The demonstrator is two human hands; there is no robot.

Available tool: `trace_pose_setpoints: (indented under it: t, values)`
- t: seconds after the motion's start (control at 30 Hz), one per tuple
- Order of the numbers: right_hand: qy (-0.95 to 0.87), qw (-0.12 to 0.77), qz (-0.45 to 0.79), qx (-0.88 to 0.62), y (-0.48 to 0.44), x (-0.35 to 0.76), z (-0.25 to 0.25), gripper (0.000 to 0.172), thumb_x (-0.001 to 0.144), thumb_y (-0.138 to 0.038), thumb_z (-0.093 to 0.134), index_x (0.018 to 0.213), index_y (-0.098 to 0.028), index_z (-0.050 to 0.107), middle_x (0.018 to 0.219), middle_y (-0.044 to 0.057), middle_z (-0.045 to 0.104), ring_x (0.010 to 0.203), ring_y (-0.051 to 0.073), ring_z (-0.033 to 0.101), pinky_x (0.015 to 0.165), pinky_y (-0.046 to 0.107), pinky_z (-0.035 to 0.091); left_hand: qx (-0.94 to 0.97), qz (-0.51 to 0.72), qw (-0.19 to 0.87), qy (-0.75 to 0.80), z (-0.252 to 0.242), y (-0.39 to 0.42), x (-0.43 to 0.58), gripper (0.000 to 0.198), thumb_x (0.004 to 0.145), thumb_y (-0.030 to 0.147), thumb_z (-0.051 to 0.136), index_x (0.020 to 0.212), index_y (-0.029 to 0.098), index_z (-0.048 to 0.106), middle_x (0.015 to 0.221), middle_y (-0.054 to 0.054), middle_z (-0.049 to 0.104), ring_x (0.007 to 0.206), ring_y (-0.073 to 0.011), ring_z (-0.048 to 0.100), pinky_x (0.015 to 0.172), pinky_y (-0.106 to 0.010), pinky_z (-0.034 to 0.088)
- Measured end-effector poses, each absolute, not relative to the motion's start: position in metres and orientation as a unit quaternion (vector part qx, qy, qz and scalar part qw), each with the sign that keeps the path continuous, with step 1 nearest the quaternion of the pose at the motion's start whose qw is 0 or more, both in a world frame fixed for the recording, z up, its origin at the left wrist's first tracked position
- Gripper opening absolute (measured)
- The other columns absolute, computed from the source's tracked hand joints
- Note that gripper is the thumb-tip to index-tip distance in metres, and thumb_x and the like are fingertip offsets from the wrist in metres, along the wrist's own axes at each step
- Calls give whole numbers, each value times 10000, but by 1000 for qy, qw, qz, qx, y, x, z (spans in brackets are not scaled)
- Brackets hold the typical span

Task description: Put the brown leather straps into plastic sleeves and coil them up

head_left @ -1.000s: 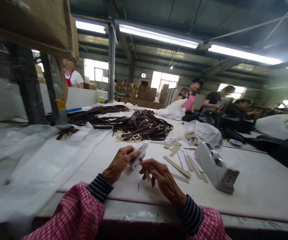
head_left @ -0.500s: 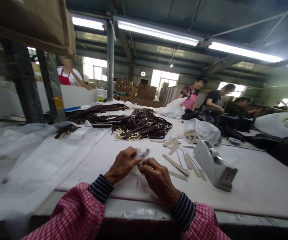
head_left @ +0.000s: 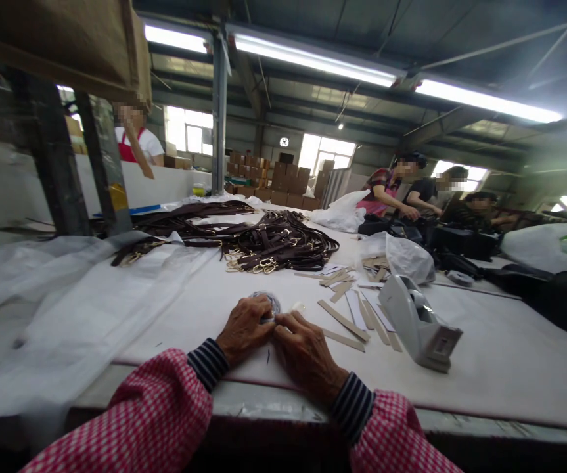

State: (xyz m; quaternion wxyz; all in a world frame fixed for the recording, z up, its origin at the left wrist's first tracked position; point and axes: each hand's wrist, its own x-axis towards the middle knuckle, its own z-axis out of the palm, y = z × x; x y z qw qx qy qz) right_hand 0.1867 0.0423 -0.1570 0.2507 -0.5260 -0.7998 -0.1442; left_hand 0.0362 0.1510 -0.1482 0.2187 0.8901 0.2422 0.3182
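My left hand point(head_left: 244, 328) and my right hand point(head_left: 305, 355) rest together on the white table point(head_left: 485, 368) near its front edge, both with fingers closed. Between them they pinch a small item wrapped in clear plastic point(head_left: 272, 303); most of it is hidden by the fingers. A beige card strip point(head_left: 297, 307) pokes out just beyond the right fingers. Both sleeves are pink-checked with dark striped cuffs.
Loose beige strips point(head_left: 345, 320) lie right of my hands, beside a grey tape dispenser point(head_left: 418, 322). A heap of dark brown straps with gold clasps point(head_left: 273, 246) lies farther back. White plastic sheeting point(head_left: 76, 315) covers the left. Other people work at the far right and left.
Both hands have dropped lower and come together on the table. The wrapped item, held up and visible before, is now mostly covered by the fingers.
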Motion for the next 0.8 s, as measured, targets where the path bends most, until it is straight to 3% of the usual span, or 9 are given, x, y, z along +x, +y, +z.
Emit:
trace_pose_setpoints:
  t: [0.33, 0.47, 0.63, 0.8]
  values:
    - [-810, 260, -132, -508, 44, 188, -158, 178, 998, -100, 476, 1023, -180, 632, 1202, 109, 683, 1029, 221, 621, 914, 336, 502, 877, 333, 248, 243, -148, 152, 35, 134, 764, 174, 615, 651, 209, 550, 772, -24, 595, 758, -219, 549, 738, -335, 370]
    - [-805, 267, -108, -519, 44, 187, -158, 150, 997, -117, 488, 994, -178, 625, 1088, 87, 694, 952, 218, 630, 826, 307, 487, 863, 333, 294, 239, -147, 154, 29, 25, 764, 192, 641, 769, 215, 631, 833, -27, 664, 802, -229, 604, 753, -324, 396]
    - [-798, 264, -84, -535, 42, 185, -152, 142, 993, -125, 497, 1004, -169, 631, 1024, 80, 681, 869, 196, 623, 746, 279, 440, 828, 363, 346, 252, -147, 159, 26, 239, 798, 180, 621, 1028, 243, 621, 791, 24, 663, 714, -191, 606, 700, -292, 402]
    - [-757, 301, -14, -581, 50, 185, -142, 112, 950, -119, 587, 910, -178, 673, 870, 25, 659, 710, 142, 585, 647, 243, 361, 800, 383, 392, 244, -146, 162, 30, 50, 803, 195, 628, 802, 207, 677, 746, -11, 696, 741, -208, 630, 719, -293, 439]
